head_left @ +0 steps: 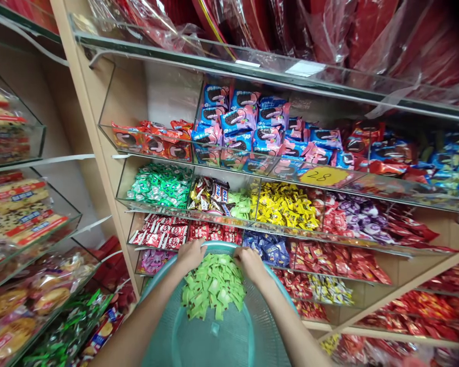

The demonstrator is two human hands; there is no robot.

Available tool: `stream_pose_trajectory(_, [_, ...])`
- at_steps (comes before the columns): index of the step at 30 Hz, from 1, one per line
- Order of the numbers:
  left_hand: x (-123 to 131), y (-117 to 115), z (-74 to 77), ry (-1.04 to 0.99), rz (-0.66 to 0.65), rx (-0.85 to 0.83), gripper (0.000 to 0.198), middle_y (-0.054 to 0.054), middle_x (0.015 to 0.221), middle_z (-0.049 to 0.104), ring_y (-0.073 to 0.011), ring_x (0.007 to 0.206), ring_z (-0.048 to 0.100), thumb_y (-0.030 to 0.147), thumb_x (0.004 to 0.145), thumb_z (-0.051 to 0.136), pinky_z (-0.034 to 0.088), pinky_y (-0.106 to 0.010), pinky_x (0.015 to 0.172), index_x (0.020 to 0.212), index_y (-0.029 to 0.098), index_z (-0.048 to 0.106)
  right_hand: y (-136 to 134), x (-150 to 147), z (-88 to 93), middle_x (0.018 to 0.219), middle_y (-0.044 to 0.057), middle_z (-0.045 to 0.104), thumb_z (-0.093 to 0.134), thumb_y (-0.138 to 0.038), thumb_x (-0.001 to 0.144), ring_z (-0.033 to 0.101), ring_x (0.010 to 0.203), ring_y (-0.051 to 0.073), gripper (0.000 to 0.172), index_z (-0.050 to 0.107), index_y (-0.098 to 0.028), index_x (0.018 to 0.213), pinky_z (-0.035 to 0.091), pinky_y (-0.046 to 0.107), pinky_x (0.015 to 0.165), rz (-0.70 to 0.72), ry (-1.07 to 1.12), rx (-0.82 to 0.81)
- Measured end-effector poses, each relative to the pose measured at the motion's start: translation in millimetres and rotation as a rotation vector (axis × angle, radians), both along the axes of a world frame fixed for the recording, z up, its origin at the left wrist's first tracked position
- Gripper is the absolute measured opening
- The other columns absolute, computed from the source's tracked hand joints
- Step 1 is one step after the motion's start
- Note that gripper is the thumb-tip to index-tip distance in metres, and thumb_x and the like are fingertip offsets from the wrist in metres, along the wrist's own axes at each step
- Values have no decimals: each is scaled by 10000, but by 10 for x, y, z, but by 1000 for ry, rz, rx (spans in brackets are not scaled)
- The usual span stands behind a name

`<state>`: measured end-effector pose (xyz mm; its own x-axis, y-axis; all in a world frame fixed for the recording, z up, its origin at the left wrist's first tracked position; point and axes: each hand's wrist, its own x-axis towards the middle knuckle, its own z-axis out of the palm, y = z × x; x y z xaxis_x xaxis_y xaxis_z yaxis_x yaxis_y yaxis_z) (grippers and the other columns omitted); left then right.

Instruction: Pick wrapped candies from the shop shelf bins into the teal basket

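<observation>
A large teal plastic basket (pixel 270 316) is in front of me at the bottom centre, its far rim up against the candy shelves. My left hand (pixel 192 255) is closed around the far rim on the left side. On the same rim, a little to the right, my right hand (pixel 250 264) is also closed. Between and below both hands lies a pile of light green wrapped candies (pixel 214 285) on the basket's far inner side. Just beyond the rim are red wrapped packets (pixel 214 233) and dark blue packets (pixel 270 250).
Glass-fronted shelves hold green candies (pixel 160 186), yellow candies (pixel 286 206), purple candies (pixel 365 214) and blue cookie packs (pixel 239 120). A yellow tag (pixel 324 176) reads 28. A wooden upright (pixel 86 112) separates packaged pastries (pixel 23 204) at left. Red plastic-wrapped items (pixel 290 30) fill the top shelf.
</observation>
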<state>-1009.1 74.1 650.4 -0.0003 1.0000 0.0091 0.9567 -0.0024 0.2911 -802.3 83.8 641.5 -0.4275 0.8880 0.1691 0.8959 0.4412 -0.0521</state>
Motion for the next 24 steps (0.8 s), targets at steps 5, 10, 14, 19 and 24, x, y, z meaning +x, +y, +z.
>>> stream_pose_trajectory(5, [-3,-16,14,-25,6,-21,389,-65,1039,651,-205,908,602,386,855,310,423,-301,739,1154,253,521,-40,-41,-19,803,39,656,468,-122,749,597,788,163,161,609,-192,784,345,225,639,5,44,-63])
stream_pose_trajectory(10, [6,-9,5,-9,7,-23,370,-57,1010,661,-204,910,603,384,852,319,420,-294,745,1118,260,545,-109,-92,42,799,37,660,504,-175,762,601,795,173,139,621,-204,830,347,243,679,16,71,-97])
stream_pose_trajectory(14, [-8,15,-28,-15,0,-8,368,-63,987,666,-209,897,609,374,860,307,423,-296,735,1126,266,537,-165,-114,249,802,31,653,507,-194,790,587,802,160,111,612,-202,824,349,243,702,76,153,-55])
stream_pose_trajectory(19, [-48,29,-31,-31,32,2,383,-66,1023,660,-211,927,604,388,859,310,421,-289,739,1156,268,521,-141,-61,754,797,18,631,463,-248,850,557,780,136,142,591,-194,824,365,226,706,253,333,81])
stream_pose_trajectory(24, [-89,2,18,-34,40,8,391,-69,1049,653,-215,947,599,372,860,304,425,-295,746,1161,250,521,57,17,1255,842,37,614,382,-288,895,535,810,140,213,563,-182,856,361,245,738,252,308,254])
